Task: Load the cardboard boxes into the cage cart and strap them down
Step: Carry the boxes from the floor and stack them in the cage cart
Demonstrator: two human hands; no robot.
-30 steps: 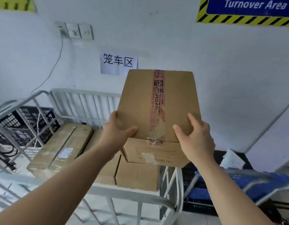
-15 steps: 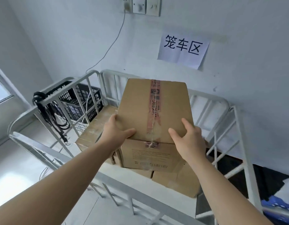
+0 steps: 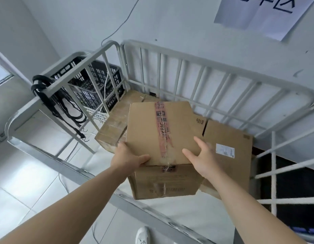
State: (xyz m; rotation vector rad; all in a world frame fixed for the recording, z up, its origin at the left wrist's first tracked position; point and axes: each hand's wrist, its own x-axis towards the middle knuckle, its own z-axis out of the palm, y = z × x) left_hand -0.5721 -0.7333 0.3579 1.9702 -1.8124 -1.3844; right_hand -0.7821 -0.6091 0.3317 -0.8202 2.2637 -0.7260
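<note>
Since a moment ago the cardboard box (image 3: 161,131), held in the grip of the left hand (image 3: 128,158) and right hand (image 3: 202,161) with thumbs on its top, has come over the near rail of the cage cart (image 3: 73,73). It now hangs inside the cart above the loaded boxes (image 3: 228,136), so set-down looks close. Its underside and landing spot are hidden, and the black straps (image 3: 45,99) hang unused on the cart's left rail.
</note>
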